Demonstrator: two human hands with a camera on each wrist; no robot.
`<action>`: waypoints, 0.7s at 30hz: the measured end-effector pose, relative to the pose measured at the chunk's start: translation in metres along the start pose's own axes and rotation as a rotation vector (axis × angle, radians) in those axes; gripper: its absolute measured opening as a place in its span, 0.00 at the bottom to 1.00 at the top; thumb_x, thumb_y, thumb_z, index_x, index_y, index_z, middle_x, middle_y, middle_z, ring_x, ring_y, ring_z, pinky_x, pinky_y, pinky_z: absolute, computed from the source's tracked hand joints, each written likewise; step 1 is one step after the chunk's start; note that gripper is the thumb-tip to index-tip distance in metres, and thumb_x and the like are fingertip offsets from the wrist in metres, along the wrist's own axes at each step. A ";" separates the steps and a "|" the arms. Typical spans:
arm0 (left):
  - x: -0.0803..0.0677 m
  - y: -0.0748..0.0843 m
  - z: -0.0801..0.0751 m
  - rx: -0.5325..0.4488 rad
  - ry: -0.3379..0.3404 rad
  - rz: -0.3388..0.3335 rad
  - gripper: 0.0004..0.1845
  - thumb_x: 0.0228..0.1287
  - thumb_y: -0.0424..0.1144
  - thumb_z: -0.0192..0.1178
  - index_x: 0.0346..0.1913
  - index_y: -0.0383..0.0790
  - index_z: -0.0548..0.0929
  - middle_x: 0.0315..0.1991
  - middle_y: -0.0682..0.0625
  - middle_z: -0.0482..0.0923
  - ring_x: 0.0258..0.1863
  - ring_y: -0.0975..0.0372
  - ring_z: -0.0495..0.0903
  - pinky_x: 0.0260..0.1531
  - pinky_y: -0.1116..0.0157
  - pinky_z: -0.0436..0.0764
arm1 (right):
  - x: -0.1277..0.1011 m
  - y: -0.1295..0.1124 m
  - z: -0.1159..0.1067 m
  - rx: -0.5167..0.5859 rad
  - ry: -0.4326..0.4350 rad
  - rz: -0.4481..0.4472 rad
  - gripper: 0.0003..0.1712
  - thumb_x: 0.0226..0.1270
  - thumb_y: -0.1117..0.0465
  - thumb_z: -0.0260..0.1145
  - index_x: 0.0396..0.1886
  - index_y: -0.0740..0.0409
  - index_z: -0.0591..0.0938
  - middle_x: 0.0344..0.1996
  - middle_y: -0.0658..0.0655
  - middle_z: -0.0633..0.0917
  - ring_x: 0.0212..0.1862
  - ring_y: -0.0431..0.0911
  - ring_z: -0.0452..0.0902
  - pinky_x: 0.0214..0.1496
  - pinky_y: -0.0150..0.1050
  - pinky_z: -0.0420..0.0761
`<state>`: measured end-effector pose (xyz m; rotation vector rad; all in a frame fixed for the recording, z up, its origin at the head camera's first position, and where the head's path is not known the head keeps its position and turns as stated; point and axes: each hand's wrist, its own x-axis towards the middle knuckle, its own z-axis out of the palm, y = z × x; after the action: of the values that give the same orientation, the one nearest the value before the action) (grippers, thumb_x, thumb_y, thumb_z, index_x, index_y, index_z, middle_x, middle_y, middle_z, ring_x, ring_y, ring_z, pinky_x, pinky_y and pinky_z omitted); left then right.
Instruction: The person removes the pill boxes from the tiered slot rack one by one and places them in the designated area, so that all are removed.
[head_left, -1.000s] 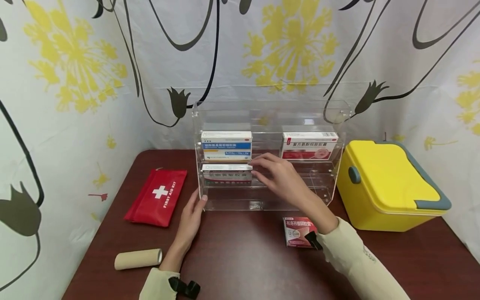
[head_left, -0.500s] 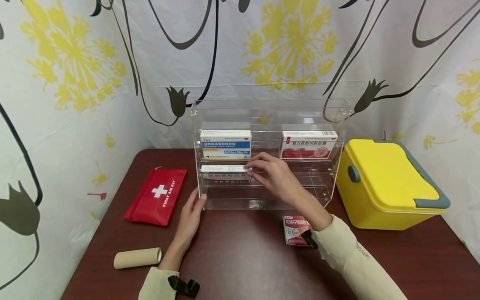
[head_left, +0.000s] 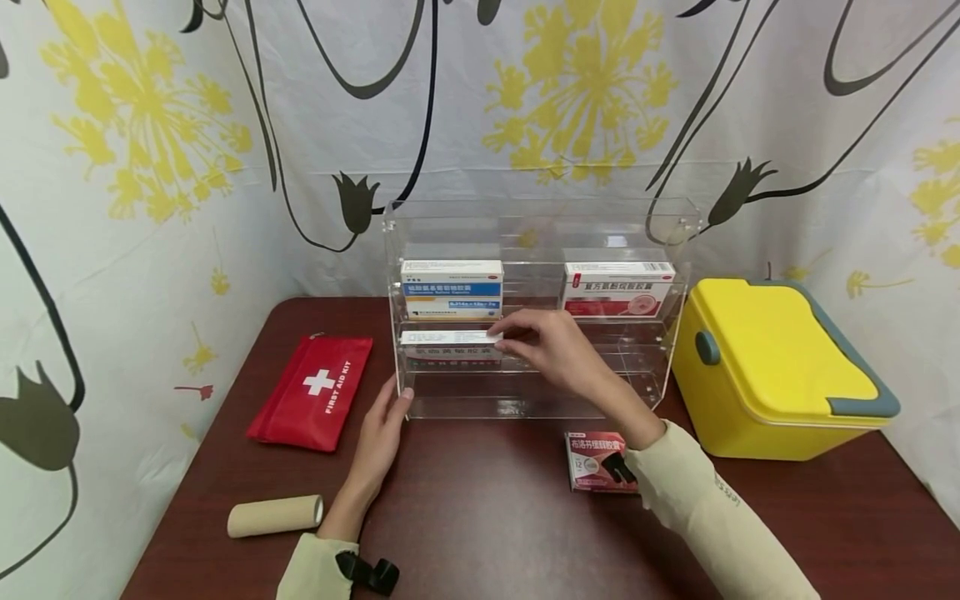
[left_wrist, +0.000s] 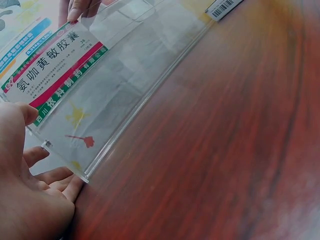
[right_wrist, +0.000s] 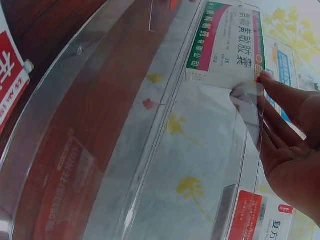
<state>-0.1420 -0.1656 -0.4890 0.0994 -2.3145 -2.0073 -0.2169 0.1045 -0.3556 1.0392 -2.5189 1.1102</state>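
A clear acrylic shelf rack (head_left: 540,218) stands on the dark red table (head_left: 487,517). On its middle shelf at the left lies a white, green and red medicine box (head_left: 448,338) (left_wrist: 50,75) (right_wrist: 225,45). My right hand (head_left: 507,337) (right_wrist: 280,125) reaches into that shelf and pinches the box's right end between fingers and thumb. With its fingers straight, my left hand (head_left: 399,403) (left_wrist: 25,185) rests on the table, touching the rack's lower left corner. A blue and white box (head_left: 452,289) and a red and white box (head_left: 618,287) stand on the top shelf.
A red and pink box (head_left: 591,460) lies on the table under my right forearm. A red first aid pouch (head_left: 313,404) and a cardboard roll (head_left: 275,517) lie at the left. A yellow lidded case (head_left: 780,375) stands at the right. A patterned curtain hangs behind.
My right hand has shifted slightly left along the middle shelf, and the box under its fingers has slid a little left with it. The left hand has stayed at the rack's corner.
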 end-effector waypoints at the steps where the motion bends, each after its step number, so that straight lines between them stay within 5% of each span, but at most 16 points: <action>1: 0.000 0.000 0.000 0.000 0.000 -0.002 0.33 0.69 0.61 0.53 0.74 0.58 0.63 0.69 0.55 0.64 0.66 0.59 0.62 0.66 0.49 0.60 | 0.000 0.000 0.000 0.004 0.009 0.003 0.11 0.59 0.65 0.74 0.42 0.53 0.89 0.41 0.49 0.88 0.38 0.38 0.83 0.42 0.32 0.81; 10: -0.009 0.031 -0.001 -0.021 -0.042 -0.041 0.31 0.75 0.49 0.52 0.76 0.47 0.59 0.71 0.49 0.61 0.68 0.55 0.60 0.67 0.49 0.59 | 0.001 -0.002 -0.006 0.019 0.090 -0.033 0.08 0.61 0.63 0.72 0.41 0.54 0.89 0.39 0.47 0.88 0.37 0.36 0.83 0.36 0.32 0.81; 21: 0.001 0.001 -0.001 -0.015 -0.016 -0.024 0.32 0.70 0.60 0.53 0.74 0.58 0.63 0.68 0.54 0.65 0.65 0.58 0.63 0.65 0.49 0.62 | 0.008 -0.025 -0.036 0.041 0.149 -0.111 0.09 0.62 0.65 0.71 0.42 0.54 0.89 0.39 0.47 0.88 0.36 0.37 0.84 0.37 0.32 0.82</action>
<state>-0.1430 -0.1671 -0.4881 0.1118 -2.3181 -2.0441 -0.2094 0.1141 -0.3131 1.0508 -2.3034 1.1669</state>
